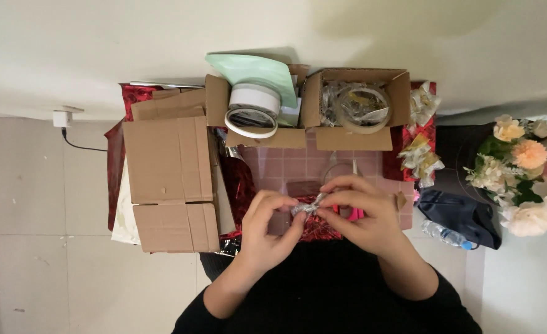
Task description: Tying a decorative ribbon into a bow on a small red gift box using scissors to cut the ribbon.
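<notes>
A small silver foil-wrapped piece (307,206) is pinched between both hands, held just above a pink tiled tabletop (286,167). The left hand (272,230) is closed on the left end of the piece with thumb and fingertips, and the right hand (361,213) is curled over its right end, its fingers gripping the foil from above. The two hands are nearly touching, with the piece between them.

Directly under the right hand, a pink-handled pair of scissors (350,213) is partly seen, its metal blades pointing away from the hands. Beneath both hands a red shiny sheet (313,230) is spread at the near edge of the table.

Beyond the left hand an open cardboard box (219,102) is placed, holding white rolls of tape (253,110) and a pale green sheet (255,69). Beyond the right hand a second open cardboard box (397,93) is set, with a clear roll of tape (363,108) in it. To the outer side of the left hand a large closed carton (168,182) is laid. To the outer side of the right hand, gold wrapped bundles (420,154), a dark bag (462,213) and a bunch of pale artificial flowers (524,173) are seen, well apart from the hands.
</notes>
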